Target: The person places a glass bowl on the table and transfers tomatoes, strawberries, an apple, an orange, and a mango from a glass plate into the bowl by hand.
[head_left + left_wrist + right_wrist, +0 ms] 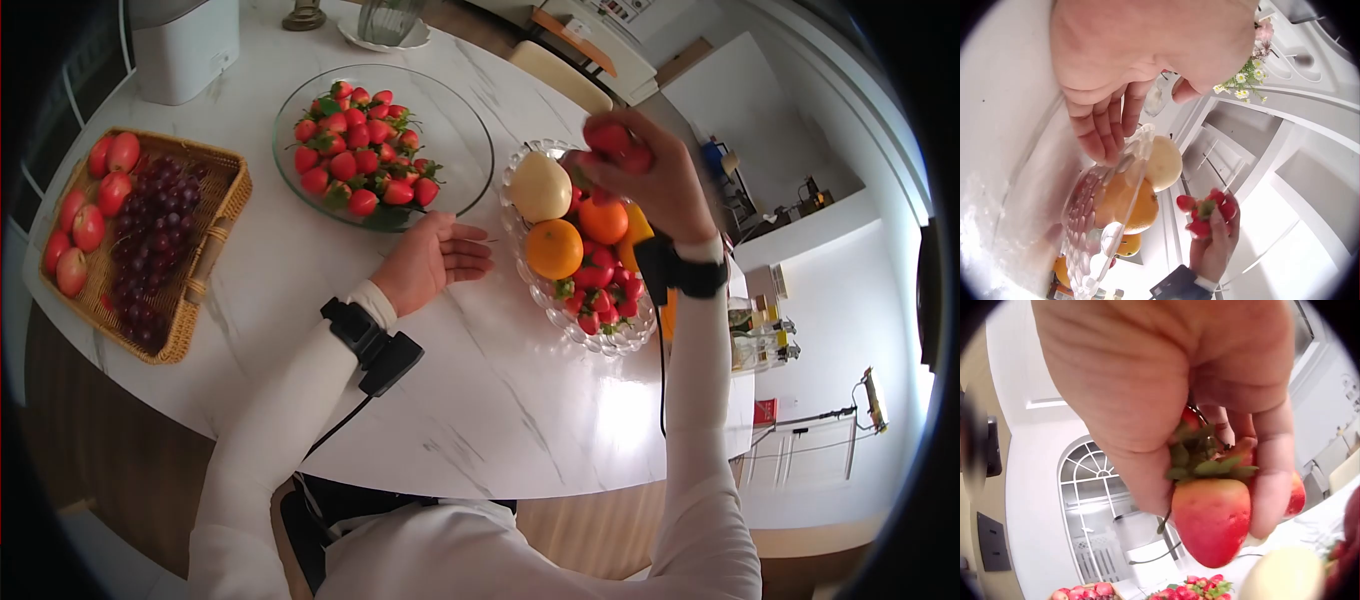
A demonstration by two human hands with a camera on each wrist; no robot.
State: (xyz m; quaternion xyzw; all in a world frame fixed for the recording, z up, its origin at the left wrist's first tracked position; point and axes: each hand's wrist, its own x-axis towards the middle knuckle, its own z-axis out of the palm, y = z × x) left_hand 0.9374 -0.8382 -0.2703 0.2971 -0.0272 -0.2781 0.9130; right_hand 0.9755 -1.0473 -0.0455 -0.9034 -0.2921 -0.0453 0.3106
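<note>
My right hand (655,175) is raised over the near-right side of a scalloped clear bowl (543,290). It grips several strawberries (1213,522) by their leafy tops, and their red tips hang below the fingers. In that bowl lie a pale yellow pear (540,188), oranges (554,249) and more strawberries (597,300). My left hand (432,263) rests on its side on the marble table with fingers loosely extended, holding nothing. It lies between the scalloped bowl and a round glass bowl (462,150) heaped with strawberries (360,150).
A wicker basket (212,262) on the left holds pinkish-red apples (88,228) and dark grapes (155,240). Behind it stands a white appliance (187,50). A ribbed glass vessel (390,20) sits on a dish at the far edge. Cables run from both wrist cameras.
</note>
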